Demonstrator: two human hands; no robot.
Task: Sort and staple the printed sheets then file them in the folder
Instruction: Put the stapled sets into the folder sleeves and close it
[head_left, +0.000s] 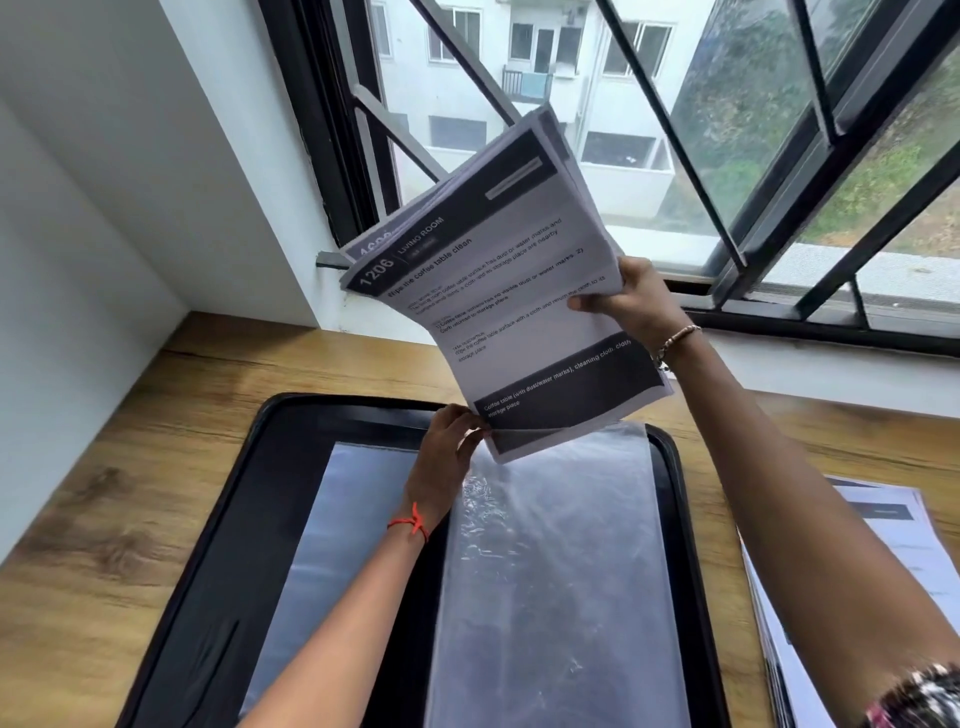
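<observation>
Both hands (636, 299) hold printed sheets (498, 291) above open folder (218, 571).

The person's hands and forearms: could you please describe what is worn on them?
The left hand has a thin red-orange thread tied at the wrist. The right hand wears a slim beaded bracelet. Both forearms are bare; a dark patterned sleeve shows near the right elbow.

Left side of the worktop (130, 467) is being left pretty open; the middle's being taken up by the open folder (218, 571), right edge crowded by stacked sheets (904, 551).
</observation>
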